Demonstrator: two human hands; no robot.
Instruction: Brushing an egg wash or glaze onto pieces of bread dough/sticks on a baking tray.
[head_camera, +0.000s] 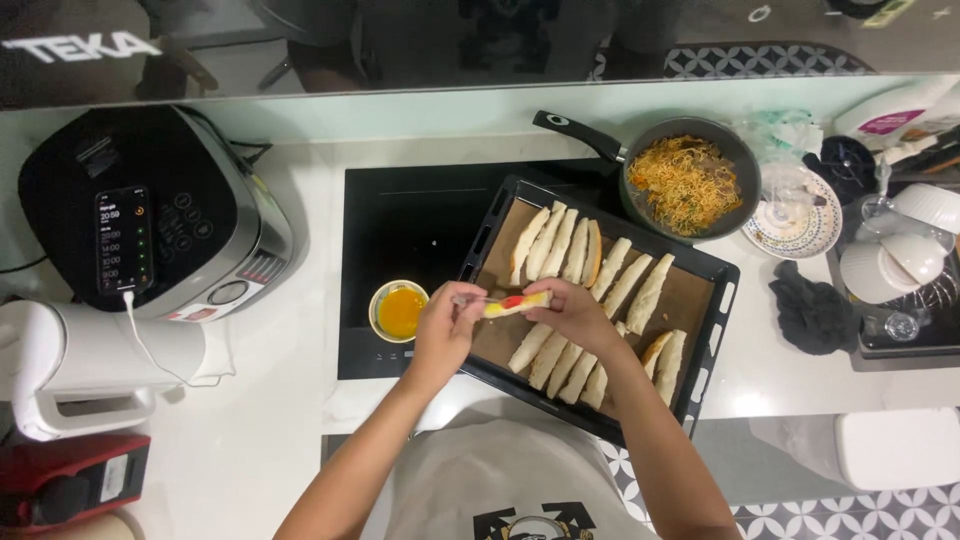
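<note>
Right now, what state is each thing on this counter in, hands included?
Left hand: pinching a thin utensil against the bread.
Right hand: holding a bread slice.
Bread slice: raised over the tray, spread yellow and red.
Baking tray: lined with paper, rows of bread slices.
Small bowl: holds yellow-orange liquid.
Frying pan: full of noodles.
Phone: screen lit, cable plugged in.

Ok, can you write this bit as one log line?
left hand: brush on bread | right hand: holds bread slice | below: tray of bread | near: yellow bowl, noodle pan
</note>
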